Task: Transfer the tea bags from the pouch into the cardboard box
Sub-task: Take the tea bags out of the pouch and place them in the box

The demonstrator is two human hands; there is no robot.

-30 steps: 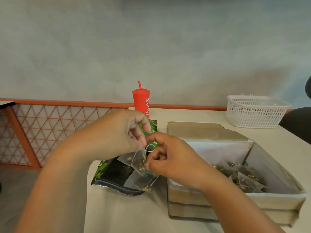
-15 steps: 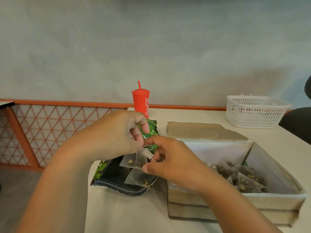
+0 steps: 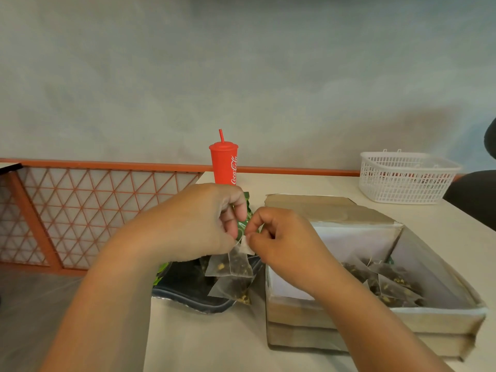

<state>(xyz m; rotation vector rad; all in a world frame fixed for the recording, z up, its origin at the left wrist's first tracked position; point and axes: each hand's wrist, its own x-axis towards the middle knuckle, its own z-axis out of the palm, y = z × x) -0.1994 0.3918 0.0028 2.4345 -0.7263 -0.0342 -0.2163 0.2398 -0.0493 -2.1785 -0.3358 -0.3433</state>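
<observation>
Left hand [image 3: 193,224] and right hand [image 3: 284,242], centre frame, meet fingertip to fingertip. Both pinch the string-and-tag end of a tea bag cluster [image 3: 236,267] hanging above the pouch mouth.

Cardboard box [image 3: 442,322], lower right: open, with boxed bags [image 3: 394,285] lying in its right half.

Pouch [image 3: 185,288], lower centre: lying flat, open.

Judgement: partly done. The cluster is not yet across, and what remains in the pouch is hidden.

Soft even light, wide-angle edge distortion
</observation>
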